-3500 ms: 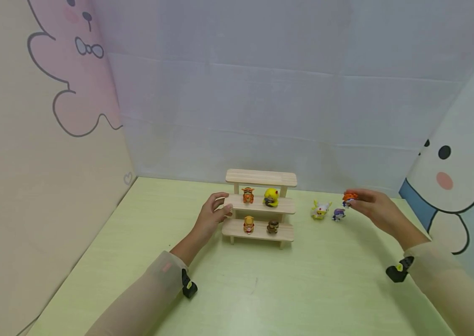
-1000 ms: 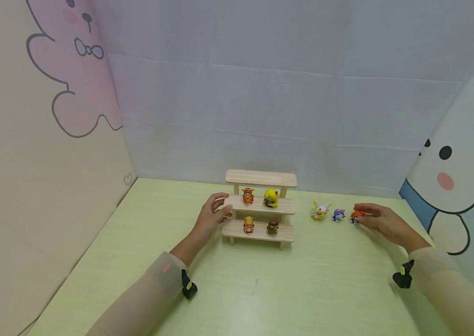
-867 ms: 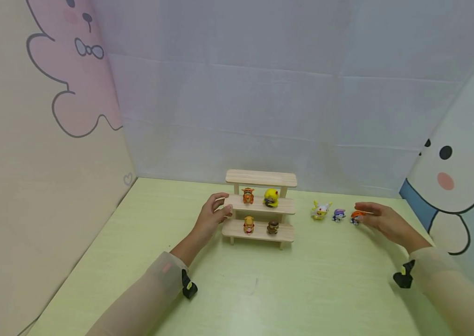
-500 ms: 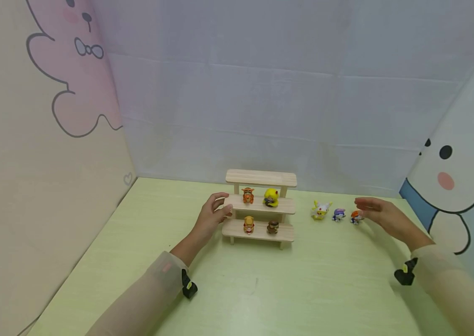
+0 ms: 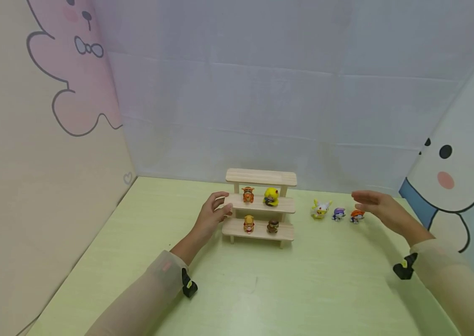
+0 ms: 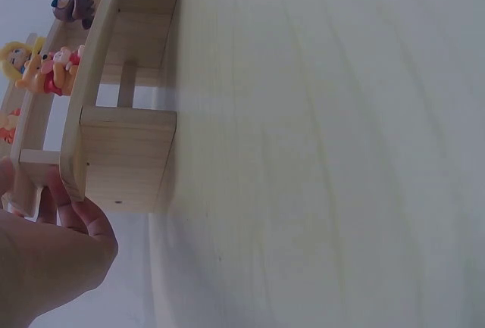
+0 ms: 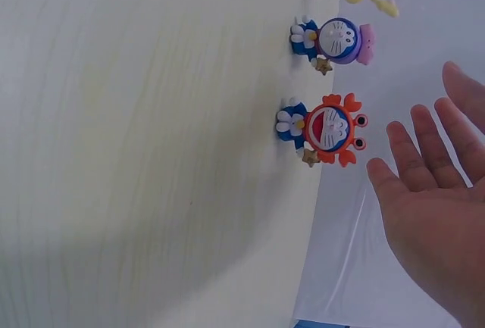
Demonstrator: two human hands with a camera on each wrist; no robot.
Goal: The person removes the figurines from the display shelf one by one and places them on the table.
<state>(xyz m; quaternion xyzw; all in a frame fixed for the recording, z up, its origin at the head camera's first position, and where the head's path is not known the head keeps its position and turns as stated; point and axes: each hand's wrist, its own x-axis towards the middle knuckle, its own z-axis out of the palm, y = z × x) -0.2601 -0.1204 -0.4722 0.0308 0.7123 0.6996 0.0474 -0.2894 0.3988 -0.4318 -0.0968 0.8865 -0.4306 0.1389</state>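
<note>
I wear thin, sheer beige sleeves on both arms, reaching down to my wrists. A small black device with a yellow-green mark sits strapped under each wrist. My left sleeve carries a small reddish patch near the cuff.

Seven figurines, it seems, one shelf, two hands.

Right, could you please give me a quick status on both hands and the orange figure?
Left hand grips wooden shelf end. Right hand open, clear of orange figure. Figure upright on table beside purple figure. Nothing in the way.
</note>
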